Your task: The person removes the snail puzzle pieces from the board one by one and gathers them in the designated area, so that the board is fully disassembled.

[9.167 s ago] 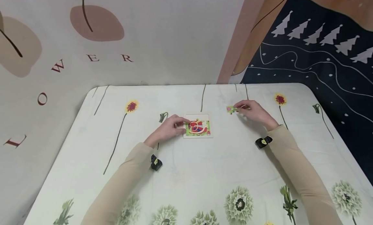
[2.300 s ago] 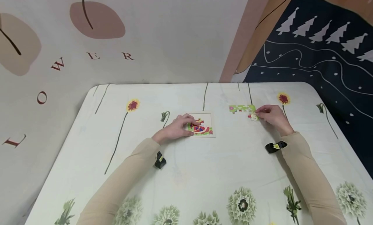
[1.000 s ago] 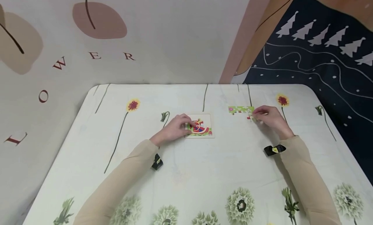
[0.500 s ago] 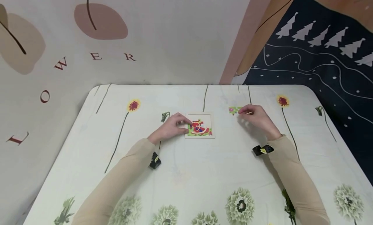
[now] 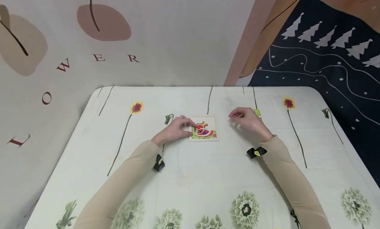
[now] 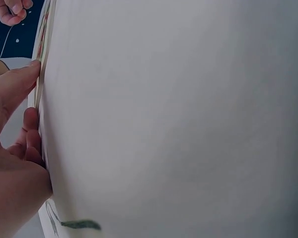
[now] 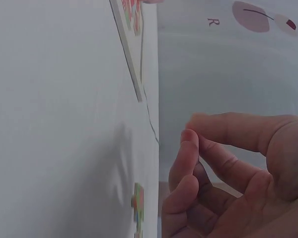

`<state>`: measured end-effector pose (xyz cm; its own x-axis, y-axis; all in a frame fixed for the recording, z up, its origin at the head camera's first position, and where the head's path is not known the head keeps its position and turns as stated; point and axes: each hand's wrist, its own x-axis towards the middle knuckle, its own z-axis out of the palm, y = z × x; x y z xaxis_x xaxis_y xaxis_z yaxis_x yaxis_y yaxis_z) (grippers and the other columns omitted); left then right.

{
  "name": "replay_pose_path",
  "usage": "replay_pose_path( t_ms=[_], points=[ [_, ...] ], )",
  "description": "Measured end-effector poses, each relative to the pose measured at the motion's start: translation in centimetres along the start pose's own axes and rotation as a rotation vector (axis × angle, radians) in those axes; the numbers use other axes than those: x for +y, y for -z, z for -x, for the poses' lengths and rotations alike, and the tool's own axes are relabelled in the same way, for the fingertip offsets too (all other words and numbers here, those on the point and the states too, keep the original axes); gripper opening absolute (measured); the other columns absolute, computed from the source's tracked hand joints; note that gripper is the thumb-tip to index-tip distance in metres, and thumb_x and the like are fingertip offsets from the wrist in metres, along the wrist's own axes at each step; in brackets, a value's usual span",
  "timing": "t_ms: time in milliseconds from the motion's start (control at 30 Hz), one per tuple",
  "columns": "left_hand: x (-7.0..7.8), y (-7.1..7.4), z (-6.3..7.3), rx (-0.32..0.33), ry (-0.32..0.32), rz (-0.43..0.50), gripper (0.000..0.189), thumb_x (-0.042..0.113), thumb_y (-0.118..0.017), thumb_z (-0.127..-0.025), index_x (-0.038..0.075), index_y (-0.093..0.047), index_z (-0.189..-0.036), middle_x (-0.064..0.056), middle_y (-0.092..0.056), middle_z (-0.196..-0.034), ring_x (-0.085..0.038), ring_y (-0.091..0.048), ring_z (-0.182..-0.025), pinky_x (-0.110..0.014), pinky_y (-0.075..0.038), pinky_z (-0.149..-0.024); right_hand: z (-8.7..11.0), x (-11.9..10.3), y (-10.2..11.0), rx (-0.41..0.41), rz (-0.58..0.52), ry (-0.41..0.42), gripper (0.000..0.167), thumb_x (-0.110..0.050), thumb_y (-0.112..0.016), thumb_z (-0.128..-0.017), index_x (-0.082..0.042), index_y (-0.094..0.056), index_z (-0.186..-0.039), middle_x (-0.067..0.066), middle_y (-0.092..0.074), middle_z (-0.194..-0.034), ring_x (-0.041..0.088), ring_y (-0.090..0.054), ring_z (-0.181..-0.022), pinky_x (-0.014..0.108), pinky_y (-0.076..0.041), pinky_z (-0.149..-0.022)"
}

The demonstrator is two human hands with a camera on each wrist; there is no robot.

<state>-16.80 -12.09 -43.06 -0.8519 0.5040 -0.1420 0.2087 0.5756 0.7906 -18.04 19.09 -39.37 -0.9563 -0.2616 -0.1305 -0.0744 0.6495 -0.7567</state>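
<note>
A small jigsaw puzzle board (image 5: pixel 217 128) with a pale rim lies mid-table. Its red, blue and green picture fills the lower part; white backing shows at the top and upper right. My left hand (image 5: pixel 175 130) holds the board at its left side, index finger over the picture and thumb at the rim. In the left wrist view a fingertip meets the board's edge. My right hand (image 5: pixel 247 122) hovers right of the board, thumb and forefinger tips close together with nothing visible between them. Green jigsaw pieces (image 5: pixel 257 112) lie behind it, partly hidden; the right wrist view shows pieces (image 7: pixel 138 203) on the table.
The white tablecloth (image 5: pixel 190 183) carries printed flowers and stems. A pale lettered wall hanging (image 5: pixel 178 41) rises behind the table, with a dark tree-patterned cloth (image 5: pixel 320 67) at the right. Black cameras (image 5: pixel 159 163) sit on both wrists.
Since the oldest frame, pieces from the board's upper part have come to lie in the group at right. Over the last second my right hand has swept left from them; my left hand stays put.
</note>
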Motion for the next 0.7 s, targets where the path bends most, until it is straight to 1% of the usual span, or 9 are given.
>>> replay_pose_path(
  t_ms=[167, 367, 567, 700],
  points=[
    [-0.1, 0.0, -0.1, -0.006, -0.014, 0.001, 0.033, 0.010, -0.072, -0.087, 0.008, -0.069, -0.120, -0.011, -0.057, -0.112, -0.024, -0.046, -0.107, -0.037, -0.035, -0.094, -0.5, -0.7, -1.1, -0.037, -0.005, 0.016, 0.020, -0.009, -0.063, -0.094, 0.002, -0.070, -0.110, 0.021, -0.069, -0.105, 0.026, -0.062, -0.091, 0.027, -0.046, -0.073],
    [-0.1, 0.1, -0.1, -0.004, -0.026, 0.010, 0.032, 0.009, -0.073, -0.087, 0.007, -0.070, -0.119, -0.011, -0.058, -0.110, -0.024, -0.046, -0.106, -0.036, -0.034, -0.094, -1.2, -1.9, -2.8, -0.115, -0.032, 0.023, 0.021, -0.008, -0.063, -0.094, 0.002, -0.070, -0.111, 0.019, -0.068, -0.104, 0.022, -0.061, -0.085, 0.027, -0.048, -0.069],
    [-0.1, 0.1, -0.1, -0.005, -0.032, 0.009, 0.032, 0.007, -0.073, -0.086, 0.006, -0.070, -0.118, -0.013, -0.060, -0.112, -0.024, -0.047, -0.106, -0.036, -0.034, -0.095, -1.9, -2.7, -4.4, -0.176, -0.025, 0.043, 0.023, -0.006, -0.063, -0.093, 0.002, -0.070, -0.113, 0.018, -0.069, -0.105, 0.019, -0.059, -0.086, 0.026, -0.044, -0.072],
    [0.0, 0.2, 0.0, -0.009, -0.044, 0.007, 0.032, 0.007, -0.073, -0.086, 0.005, -0.070, -0.118, -0.014, -0.060, -0.112, -0.025, -0.048, -0.106, -0.037, -0.035, -0.095, -2.3, -3.2, -5.2, -0.211, -0.029, 0.047, 0.027, -0.004, -0.063, -0.091, 0.004, -0.068, -0.116, 0.018, -0.069, -0.105, 0.020, -0.059, -0.088, 0.025, -0.044, -0.074]
  ],
)
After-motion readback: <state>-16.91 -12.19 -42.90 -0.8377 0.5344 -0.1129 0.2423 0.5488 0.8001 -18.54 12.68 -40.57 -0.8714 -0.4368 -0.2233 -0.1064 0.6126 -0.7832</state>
